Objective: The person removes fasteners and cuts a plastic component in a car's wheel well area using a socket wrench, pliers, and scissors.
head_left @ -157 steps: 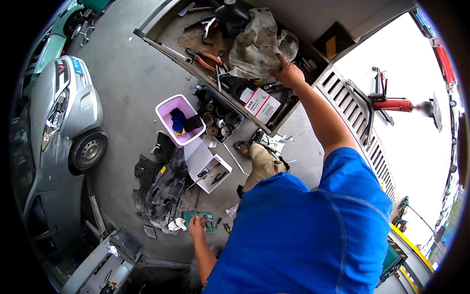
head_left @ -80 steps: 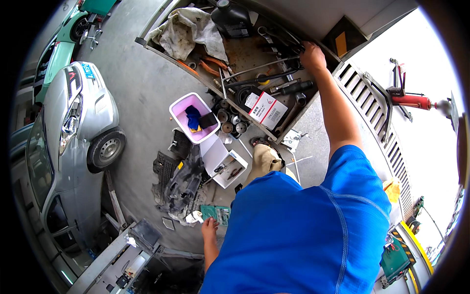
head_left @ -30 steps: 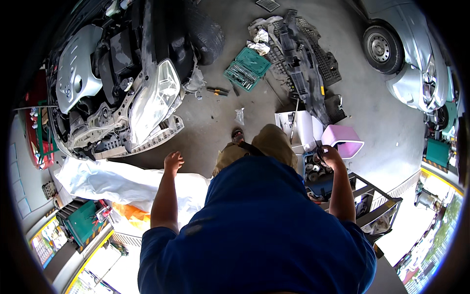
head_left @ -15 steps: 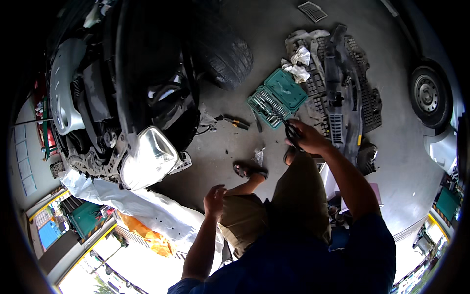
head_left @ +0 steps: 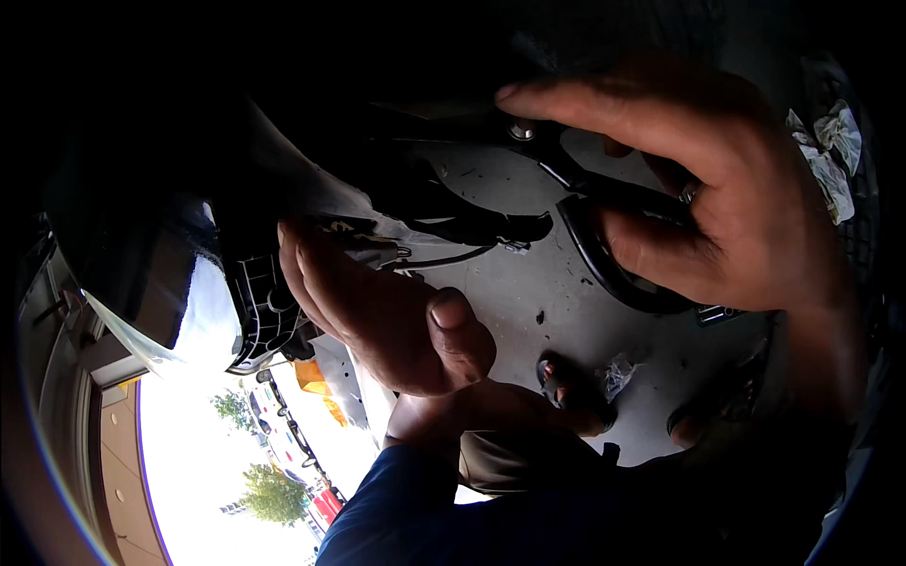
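A person's right hand (head_left: 746, 198) grasps a black tool (head_left: 583, 247) by its curved handle, while the left hand (head_left: 382, 316), loosely unclenched, hovers near a car's headlight (head_left: 198, 307)

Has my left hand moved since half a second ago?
Yes: your left hand has moved toward the car; it showed apart from it, and now overlaps it.

V. dim; lwr-L glare (blown).

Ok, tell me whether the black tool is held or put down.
Held: the black tool is in the right hand, its curved handle bending around the thumb.
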The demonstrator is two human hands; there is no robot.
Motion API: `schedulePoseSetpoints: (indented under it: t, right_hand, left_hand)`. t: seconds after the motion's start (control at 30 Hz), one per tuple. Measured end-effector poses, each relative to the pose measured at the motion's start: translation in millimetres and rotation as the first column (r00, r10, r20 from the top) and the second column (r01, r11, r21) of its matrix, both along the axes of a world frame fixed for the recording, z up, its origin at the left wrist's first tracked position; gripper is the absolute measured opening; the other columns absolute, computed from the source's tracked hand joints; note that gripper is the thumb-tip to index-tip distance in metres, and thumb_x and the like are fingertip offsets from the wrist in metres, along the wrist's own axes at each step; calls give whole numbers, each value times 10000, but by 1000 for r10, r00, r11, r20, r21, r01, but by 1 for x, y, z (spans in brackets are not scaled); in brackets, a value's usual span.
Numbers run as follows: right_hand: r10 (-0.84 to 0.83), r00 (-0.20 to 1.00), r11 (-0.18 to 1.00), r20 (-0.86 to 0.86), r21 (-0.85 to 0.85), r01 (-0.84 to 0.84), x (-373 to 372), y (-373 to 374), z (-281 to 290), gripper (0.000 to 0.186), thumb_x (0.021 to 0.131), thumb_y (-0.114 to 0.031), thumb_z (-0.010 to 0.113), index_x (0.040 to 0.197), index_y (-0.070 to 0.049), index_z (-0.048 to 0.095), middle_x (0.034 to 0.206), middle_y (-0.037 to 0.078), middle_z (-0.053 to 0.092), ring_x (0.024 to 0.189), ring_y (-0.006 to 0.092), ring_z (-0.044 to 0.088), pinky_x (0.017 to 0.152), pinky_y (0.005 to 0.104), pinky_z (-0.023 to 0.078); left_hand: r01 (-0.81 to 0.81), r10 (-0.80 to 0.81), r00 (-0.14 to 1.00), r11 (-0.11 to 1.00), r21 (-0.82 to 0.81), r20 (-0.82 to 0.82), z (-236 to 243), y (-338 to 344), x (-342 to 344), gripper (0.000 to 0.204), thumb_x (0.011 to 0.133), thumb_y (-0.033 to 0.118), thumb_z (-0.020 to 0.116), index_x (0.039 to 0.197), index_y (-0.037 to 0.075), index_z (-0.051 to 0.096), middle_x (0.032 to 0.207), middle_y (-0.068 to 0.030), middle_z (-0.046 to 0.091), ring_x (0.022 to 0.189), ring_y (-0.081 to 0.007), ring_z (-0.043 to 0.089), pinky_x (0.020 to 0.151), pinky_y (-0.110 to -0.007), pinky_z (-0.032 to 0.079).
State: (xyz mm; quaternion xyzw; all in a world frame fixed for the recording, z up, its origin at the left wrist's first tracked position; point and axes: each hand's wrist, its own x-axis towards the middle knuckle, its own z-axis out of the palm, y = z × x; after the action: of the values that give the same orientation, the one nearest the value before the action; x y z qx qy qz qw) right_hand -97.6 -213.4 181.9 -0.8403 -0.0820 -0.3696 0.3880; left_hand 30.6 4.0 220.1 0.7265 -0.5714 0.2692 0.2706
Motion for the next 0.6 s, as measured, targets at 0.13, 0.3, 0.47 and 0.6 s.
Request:
schedulePoseSetpoints:
  t: [0.13,0.3,0.47,0.6]
  right_hand:
    - [4,996,998,94,-58,2,21,1,-7,539,763,-38,668,1290,-10,559,1099,126,665,890,211,664,672,295,527]
    - [19,995,996,94,-94,-10,42,5,7,502,770,-49,659,1258,13,565,1056,126,668,864,195,657,663,287,519]
    - [33,996,997,80,-66,-27,47,10,16,467,777,-60,650,1227,35,572,1013,126,671,838,180,650,654,280,511]
    - [-61,998,989,-32,-134,56,34,1,25,442,782,-69,643,1202,53,577,979,126,674,817,167,644,646,274,504]
  left_hand:
    - [85,-117,971,985,-153,-209,-16,-31,11,704,975,325,518,1478,-67,220,1468,-250,265,1354,-343,346,1099,-424,325]
    - [121,-121,993,964,-236,15,-28,-41,53,692,928,235,634,1463,-49,298,1433,-224,331,1282,-326,450,1029,-399,429]
    - [-78,135,899,986,-150,418,-45,-44,77,783,892,368,672,1475,-6,307,1489,-240,255,1358,-392,314,1056,-468,388]
    - [-74,145,905,979,-188,400,-73,-73,87,758,903,388,637,1464,-11,321,1504,-263,232,1359,-427,289,1063,-509,357]
